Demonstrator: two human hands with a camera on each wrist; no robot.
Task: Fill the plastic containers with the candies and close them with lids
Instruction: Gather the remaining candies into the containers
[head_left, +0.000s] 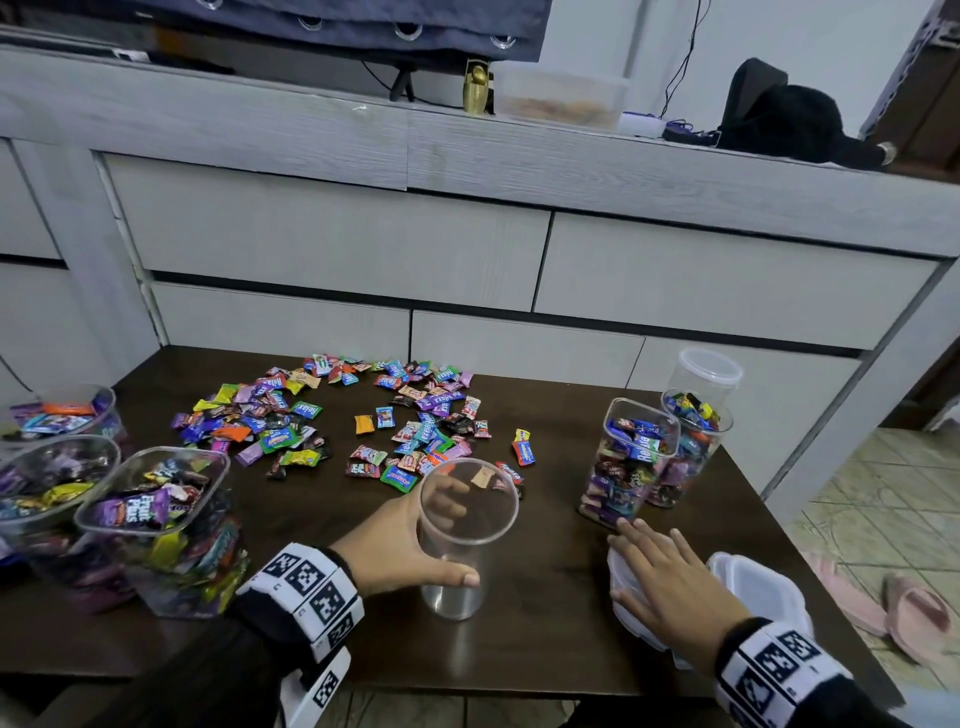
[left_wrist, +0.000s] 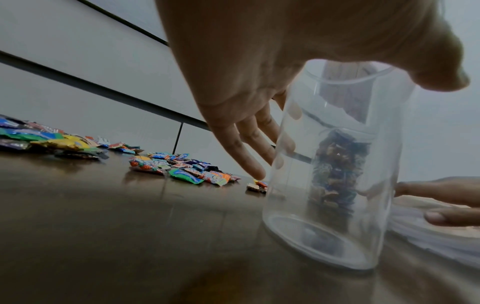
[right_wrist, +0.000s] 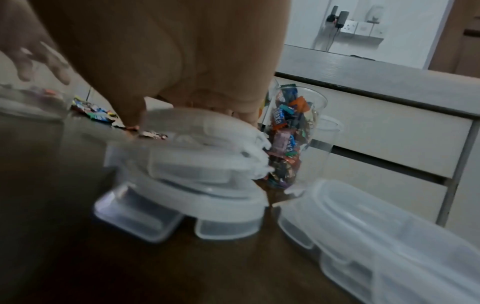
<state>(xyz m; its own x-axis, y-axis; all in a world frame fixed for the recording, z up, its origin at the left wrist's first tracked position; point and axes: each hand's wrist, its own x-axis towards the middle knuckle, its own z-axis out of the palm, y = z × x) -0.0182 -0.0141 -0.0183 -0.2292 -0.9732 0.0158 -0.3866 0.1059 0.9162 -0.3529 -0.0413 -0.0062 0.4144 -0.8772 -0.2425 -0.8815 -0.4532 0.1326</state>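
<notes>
Candies (head_left: 332, 415) are packed into five containers; none is lidded. An empty container (head_left: 457, 545) is gripped by the left hand (head_left: 395, 545); lids (head_left: 631, 603) are pressed flat-fingered by the right hand (head_left: 670, 587).

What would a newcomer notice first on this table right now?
The bright scatter of loose candies across the table's far middle. In front, the left hand holds an empty clear container upright, while the right hand rests on a stack of lids near the right edge.
</notes>
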